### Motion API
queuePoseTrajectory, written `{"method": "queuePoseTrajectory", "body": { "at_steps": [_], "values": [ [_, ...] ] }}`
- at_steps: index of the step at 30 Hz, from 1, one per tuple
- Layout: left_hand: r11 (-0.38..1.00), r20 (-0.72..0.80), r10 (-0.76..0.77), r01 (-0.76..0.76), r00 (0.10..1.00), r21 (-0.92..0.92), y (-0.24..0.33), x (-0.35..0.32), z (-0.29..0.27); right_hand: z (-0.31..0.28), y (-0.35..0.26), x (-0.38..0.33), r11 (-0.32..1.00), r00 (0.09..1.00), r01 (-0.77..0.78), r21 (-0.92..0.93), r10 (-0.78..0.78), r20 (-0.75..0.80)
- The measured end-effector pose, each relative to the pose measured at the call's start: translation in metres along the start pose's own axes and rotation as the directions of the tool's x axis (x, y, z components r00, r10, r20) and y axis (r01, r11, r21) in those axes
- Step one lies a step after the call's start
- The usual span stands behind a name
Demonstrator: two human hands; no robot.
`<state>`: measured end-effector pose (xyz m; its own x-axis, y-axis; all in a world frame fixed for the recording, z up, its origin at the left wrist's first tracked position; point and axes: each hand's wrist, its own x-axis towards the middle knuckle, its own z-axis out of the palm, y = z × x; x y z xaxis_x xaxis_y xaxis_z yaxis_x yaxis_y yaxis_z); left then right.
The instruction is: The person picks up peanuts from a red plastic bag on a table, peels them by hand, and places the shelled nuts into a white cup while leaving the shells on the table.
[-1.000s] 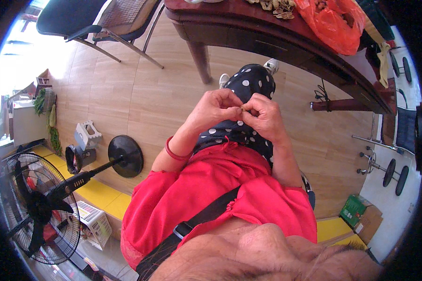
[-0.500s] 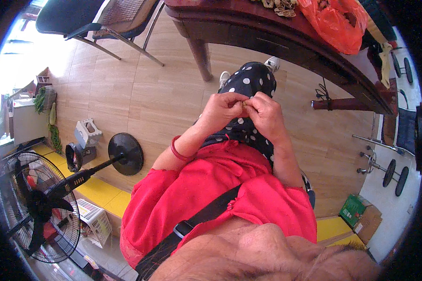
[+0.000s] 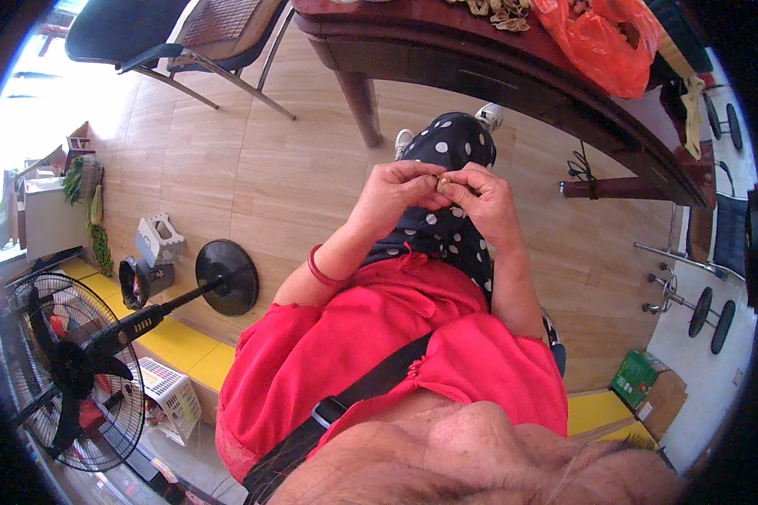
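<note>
While left fingers (image 3: 414,171) and right fingers (image 3: 461,194) clamp it, a brownish piece (image 3: 443,181) lies between

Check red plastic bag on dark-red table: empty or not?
Not empty: brownish lumps show inside the red plastic bag; how full, cannot tell.

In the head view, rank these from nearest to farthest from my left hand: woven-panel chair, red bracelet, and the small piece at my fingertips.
1. Small piece: between your left hand and right hand.
2. Red bracelet: around your left forearm.
3. Woven-panel chair: upper left, on the floor.
</note>
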<state>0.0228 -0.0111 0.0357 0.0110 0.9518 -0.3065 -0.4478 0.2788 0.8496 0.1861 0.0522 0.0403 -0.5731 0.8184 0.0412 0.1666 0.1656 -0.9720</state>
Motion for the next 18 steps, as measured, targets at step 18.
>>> {"method": "queuePoseTrajectory", "body": {
  "at_steps": [18],
  "values": [
    [0.965,0.05,0.128,-0.136,0.99,0.223,0.042,0.033,0.03,-0.018,-0.008,0.014,0.959,0.977,-0.046,0.28,0.101,-0.187]
  ]
}}
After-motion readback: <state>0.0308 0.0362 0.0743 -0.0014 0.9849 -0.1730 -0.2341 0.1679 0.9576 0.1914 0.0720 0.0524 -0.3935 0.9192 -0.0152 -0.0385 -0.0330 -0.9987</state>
